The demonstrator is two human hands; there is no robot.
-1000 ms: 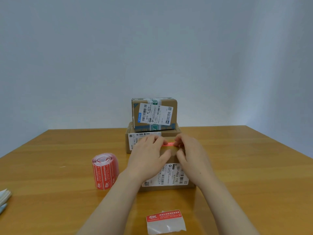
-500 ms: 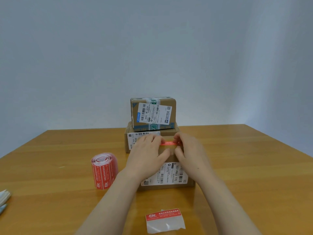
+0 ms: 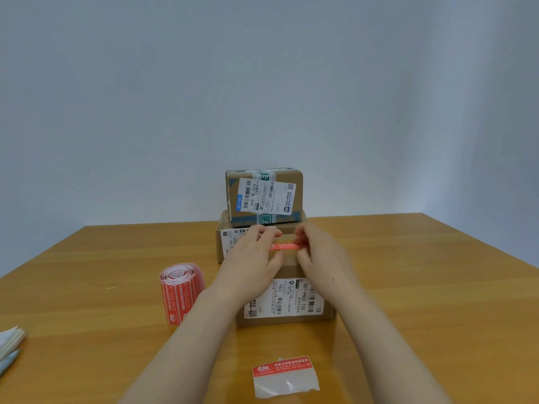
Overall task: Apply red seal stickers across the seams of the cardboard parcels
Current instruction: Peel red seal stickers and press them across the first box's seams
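A small cardboard parcel (image 3: 288, 269) with a white shipping label lies on the wooden table in front of me. A red seal sticker (image 3: 285, 246) stretches across the far part of its top. My left hand (image 3: 250, 258) pinches the sticker's left end between fingers and thumb. My right hand (image 3: 320, 258) pinches its right end. Whether the sticker touches the cardboard I cannot tell. A roll of red seal stickers (image 3: 180, 293) stands upright to the left of the parcel.
Behind the near parcel, a taped parcel (image 3: 264, 196) sits on a wider one (image 3: 224, 243). A peeled backing strip with a red sticker part (image 3: 284, 377) lies near the table's front edge. Pale papers (image 3: 11, 342) lie at the far left edge.
Both hands with the sticker have shifted slightly away from me along the parcel top, and more of the red strip shows between them.
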